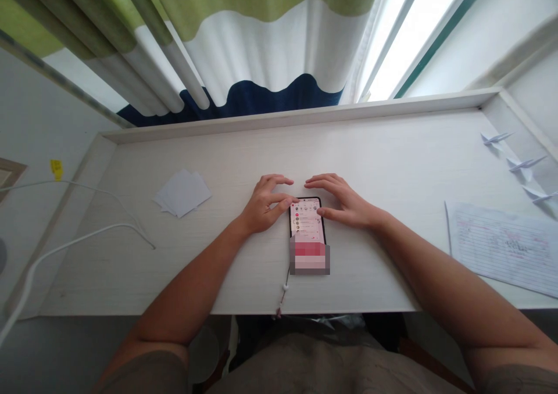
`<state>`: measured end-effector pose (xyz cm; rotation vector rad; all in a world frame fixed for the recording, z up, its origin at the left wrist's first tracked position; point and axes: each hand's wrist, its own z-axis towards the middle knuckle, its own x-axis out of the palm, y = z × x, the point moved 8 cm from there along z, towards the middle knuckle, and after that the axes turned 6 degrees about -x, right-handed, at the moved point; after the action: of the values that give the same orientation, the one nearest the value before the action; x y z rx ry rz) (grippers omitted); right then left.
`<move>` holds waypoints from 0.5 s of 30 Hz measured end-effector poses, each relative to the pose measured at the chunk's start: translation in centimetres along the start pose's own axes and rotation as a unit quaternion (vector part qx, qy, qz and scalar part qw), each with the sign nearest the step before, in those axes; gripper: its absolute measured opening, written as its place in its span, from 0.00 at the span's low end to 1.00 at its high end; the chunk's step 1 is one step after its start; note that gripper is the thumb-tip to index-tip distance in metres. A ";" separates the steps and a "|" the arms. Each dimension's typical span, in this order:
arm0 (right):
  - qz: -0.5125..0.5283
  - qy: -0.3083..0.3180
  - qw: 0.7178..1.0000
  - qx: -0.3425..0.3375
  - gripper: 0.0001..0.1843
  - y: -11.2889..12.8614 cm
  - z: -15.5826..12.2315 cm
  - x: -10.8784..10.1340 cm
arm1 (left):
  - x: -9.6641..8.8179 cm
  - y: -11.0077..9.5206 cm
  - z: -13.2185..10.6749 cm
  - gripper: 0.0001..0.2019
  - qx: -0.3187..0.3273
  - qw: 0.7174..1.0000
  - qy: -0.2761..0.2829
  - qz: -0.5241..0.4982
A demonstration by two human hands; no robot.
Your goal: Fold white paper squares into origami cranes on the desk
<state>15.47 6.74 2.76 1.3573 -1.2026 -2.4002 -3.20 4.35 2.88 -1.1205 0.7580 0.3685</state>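
A smartphone (307,222) lies flat on the white desk (383,167) in front of me, its screen lit. My left hand (264,205) rests on the desk at the phone's left edge, fingers stretched, thumb touching the phone's upper left side. My right hand (344,202) lies at the phone's right, fingers spread, thumb tip on the screen's right edge. Neither hand grips anything. A thin cord with beads (284,292) hangs from the phone's lower end over the desk's front edge.
A small stack of white paper squares (182,192) lies left of my hands. Lined written sheets (505,246) sit at the right, with three folded paper cranes (525,164) along the right rim. White cables (78,237) cross the left side. A striped curtain (244,39) hangs behind.
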 end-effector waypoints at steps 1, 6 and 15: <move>-0.001 -0.002 1.000 -0.002 0.28 0.0 0.0 0.0 | -0.1 -0.1 0.0 0.17 0.004 1.000 -0.001 -0.003; -0.015 -0.003 1.000 -0.001 0.24 -0.3 0.1 0.2 | -0.1 -0.1 0.0 0.16 -0.001 1.000 0.001 -0.013; -0.027 -0.045 0.998 0.019 0.20 -0.8 0.2 0.1 | 0.0 -0.1 -0.1 0.16 0.001 1.000 -0.002 -0.011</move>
<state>15.50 7.40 2.19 1.3203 -1.2546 -2.5138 -3.21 4.27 2.92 -1.1254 0.7430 0.3518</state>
